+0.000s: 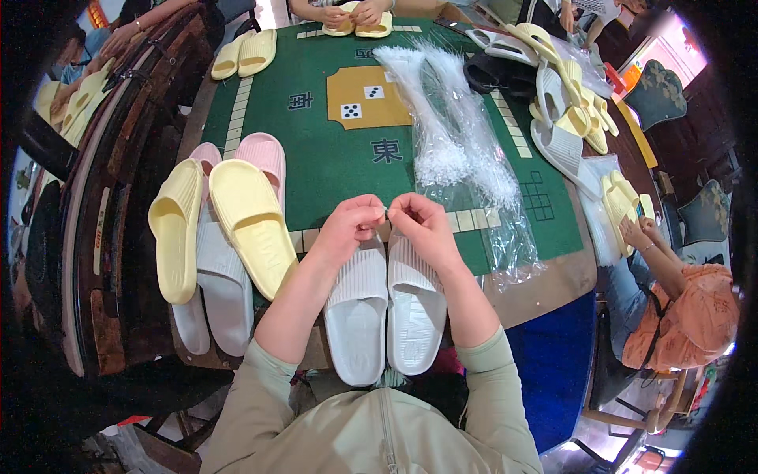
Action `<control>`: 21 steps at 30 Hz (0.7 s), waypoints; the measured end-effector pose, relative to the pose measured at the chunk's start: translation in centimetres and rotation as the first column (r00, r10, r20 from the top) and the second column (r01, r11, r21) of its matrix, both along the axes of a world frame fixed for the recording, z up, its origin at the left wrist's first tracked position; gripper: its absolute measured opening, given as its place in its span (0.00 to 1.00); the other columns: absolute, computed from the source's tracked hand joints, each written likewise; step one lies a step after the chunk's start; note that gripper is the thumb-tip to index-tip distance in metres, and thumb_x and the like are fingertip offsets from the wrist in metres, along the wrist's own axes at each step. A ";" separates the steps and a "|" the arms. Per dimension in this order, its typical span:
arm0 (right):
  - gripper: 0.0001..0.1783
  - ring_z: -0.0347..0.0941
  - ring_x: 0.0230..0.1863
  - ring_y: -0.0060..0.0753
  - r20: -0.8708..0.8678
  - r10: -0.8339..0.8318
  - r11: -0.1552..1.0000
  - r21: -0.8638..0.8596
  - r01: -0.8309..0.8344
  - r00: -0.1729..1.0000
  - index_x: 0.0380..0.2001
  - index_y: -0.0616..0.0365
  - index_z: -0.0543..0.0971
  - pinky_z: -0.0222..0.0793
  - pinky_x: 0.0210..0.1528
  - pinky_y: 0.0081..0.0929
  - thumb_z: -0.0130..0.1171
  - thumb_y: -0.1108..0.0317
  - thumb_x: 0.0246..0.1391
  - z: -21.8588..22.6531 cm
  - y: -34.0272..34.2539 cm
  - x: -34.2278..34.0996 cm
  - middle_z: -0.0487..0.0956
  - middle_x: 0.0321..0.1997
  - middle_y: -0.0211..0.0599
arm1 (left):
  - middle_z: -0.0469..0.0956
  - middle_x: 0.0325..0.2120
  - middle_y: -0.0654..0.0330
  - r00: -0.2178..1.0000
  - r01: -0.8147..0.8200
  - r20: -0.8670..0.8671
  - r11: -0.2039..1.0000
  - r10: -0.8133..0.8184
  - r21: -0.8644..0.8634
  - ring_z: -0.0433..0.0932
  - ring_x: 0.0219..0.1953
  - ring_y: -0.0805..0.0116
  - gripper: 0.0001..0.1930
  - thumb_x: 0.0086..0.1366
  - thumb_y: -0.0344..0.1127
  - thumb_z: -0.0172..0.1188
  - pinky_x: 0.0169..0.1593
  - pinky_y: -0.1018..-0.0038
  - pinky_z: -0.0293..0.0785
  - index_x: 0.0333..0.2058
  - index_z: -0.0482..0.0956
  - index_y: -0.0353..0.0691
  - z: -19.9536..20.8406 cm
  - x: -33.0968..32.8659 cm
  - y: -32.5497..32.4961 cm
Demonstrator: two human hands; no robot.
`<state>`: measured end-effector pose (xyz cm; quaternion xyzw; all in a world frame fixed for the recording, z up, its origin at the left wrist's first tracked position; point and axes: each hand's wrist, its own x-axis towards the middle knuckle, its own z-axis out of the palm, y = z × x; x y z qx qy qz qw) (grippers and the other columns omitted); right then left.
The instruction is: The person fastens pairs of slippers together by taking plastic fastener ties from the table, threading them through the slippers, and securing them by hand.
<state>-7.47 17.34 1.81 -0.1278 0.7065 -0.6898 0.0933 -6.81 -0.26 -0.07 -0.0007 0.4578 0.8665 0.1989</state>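
A pair of light grey slide slippers (355, 336) lies side by side at the table's near edge, toes pointing away from me. Over their toe ends, my left hand (353, 225) and my right hand (422, 229) meet with fingertips pinched together. Between the fingertips shows a tiny whitish bit, too small to name. Two bundles of thin clear plastic strands (442, 162), partly in clear plastic bags, stretch across the mat beyond my right hand. On my left, yellow slippers (251, 225) rest on top of grey slippers (225, 292), with pink slippers (264, 154) behind them.
The table has a green printed mat (316, 162). Another yellow pair (245, 54) stands at the far left. Piled slippers (564, 103) crowd the right side. Across the table a person's hands (351, 14) hold yellow slippers; at right a person in orange (679, 308) handles others.
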 end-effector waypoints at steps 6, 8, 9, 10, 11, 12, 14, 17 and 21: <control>0.04 0.64 0.28 0.10 0.009 0.009 1.000 -0.017 -0.009 1.000 0.30 0.61 0.77 0.60 0.30 0.13 0.58 0.71 0.54 0.0 -0.2 0.1 0.72 0.25 0.19 | 0.69 0.21 0.71 0.999 0.041 0.013 0.999 -0.041 -0.003 0.59 0.19 0.84 0.05 0.58 0.34 0.57 0.21 0.86 0.51 0.26 0.72 0.42 0.2 -0.1 -0.1; 0.04 0.64 0.28 0.10 0.014 0.014 0.999 -0.031 -0.014 1.000 0.30 0.61 0.77 0.61 0.30 0.13 0.58 0.71 0.54 0.0 -0.3 0.1 0.72 0.25 0.19 | 0.69 0.21 0.71 0.998 0.065 0.004 0.998 -0.065 -0.009 0.60 0.19 0.84 0.06 0.58 0.34 0.57 0.21 0.86 0.51 0.25 0.72 0.42 0.0 -0.1 -0.3; 0.04 0.64 0.28 0.10 0.009 0.021 0.999 -0.030 -0.020 1.000 0.30 0.61 0.77 0.61 0.30 0.13 0.58 0.71 0.54 -0.1 -0.2 0.1 0.72 0.26 0.19 | 0.69 0.21 0.71 0.997 0.072 0.004 0.997 -0.072 -0.009 0.60 0.19 0.84 0.06 0.58 0.34 0.57 0.21 0.86 0.51 0.25 0.72 0.42 0.1 -0.1 -0.2; 0.04 0.64 0.28 0.10 0.003 0.028 0.999 -0.028 -0.028 1.000 0.30 0.61 0.76 0.61 0.30 0.13 0.58 0.71 0.54 -0.2 -0.1 0.1 0.72 0.26 0.19 | 0.69 0.21 0.71 0.997 0.078 0.003 0.997 -0.078 -0.008 0.60 0.19 0.84 0.06 0.58 0.34 0.57 0.21 0.86 0.52 0.25 0.72 0.43 0.2 -0.1 -0.2; 0.04 0.64 0.28 0.10 0.003 0.026 0.999 -0.026 -0.026 1.000 0.30 0.61 0.76 0.61 0.30 0.13 0.58 0.71 0.54 -0.2 -0.1 0.1 0.72 0.26 0.19 | 0.69 0.21 0.71 0.997 0.080 0.003 0.997 -0.080 -0.006 0.60 0.19 0.84 0.06 0.58 0.34 0.57 0.21 0.86 0.52 0.25 0.72 0.43 0.3 -0.1 -0.1; 0.04 0.64 0.28 0.10 0.010 0.023 0.999 -0.032 -0.022 1.000 0.30 0.61 0.76 0.61 0.30 0.13 0.57 0.71 0.54 -0.3 -0.1 0.1 0.72 0.26 0.19 | 0.69 0.21 0.71 0.997 0.071 0.013 0.997 -0.071 0.001 0.59 0.19 0.84 0.06 0.58 0.34 0.57 0.21 0.86 0.52 0.25 0.71 0.43 0.5 0.0 0.0; 0.04 0.64 0.29 0.10 0.017 0.021 0.999 -0.038 -0.020 1.000 0.30 0.61 0.76 0.61 0.30 0.13 0.57 0.71 0.54 -0.3 -0.3 0.1 0.72 0.26 0.18 | 0.69 0.21 0.71 0.998 0.060 0.022 0.998 -0.061 0.010 0.59 0.19 0.84 0.06 0.58 0.34 0.57 0.21 0.86 0.52 0.25 0.71 0.43 0.4 0.0 -0.1; 0.04 0.63 0.28 0.09 0.029 0.012 0.999 -0.049 -0.011 0.999 0.30 0.60 0.76 0.60 0.30 0.12 0.57 0.71 0.55 -0.2 -0.3 0.1 0.71 0.26 0.17 | 0.69 0.21 0.71 0.997 0.075 0.015 0.996 -0.076 0.051 0.59 0.19 0.84 0.06 0.59 0.35 0.57 0.21 0.86 0.52 0.25 0.71 0.43 0.1 -0.1 -0.1; 0.04 0.62 0.28 0.08 0.053 0.028 0.995 -0.096 -0.022 0.998 0.30 0.59 0.75 0.59 0.30 0.12 0.57 0.70 0.56 -0.2 -0.4 0.1 0.70 0.26 0.16 | 0.69 0.21 0.71 0.999 0.051 0.005 0.998 -0.051 0.036 0.61 0.19 0.83 0.06 0.59 0.36 0.57 0.22 0.85 0.55 0.26 0.71 0.43 0.0 0.0 -0.1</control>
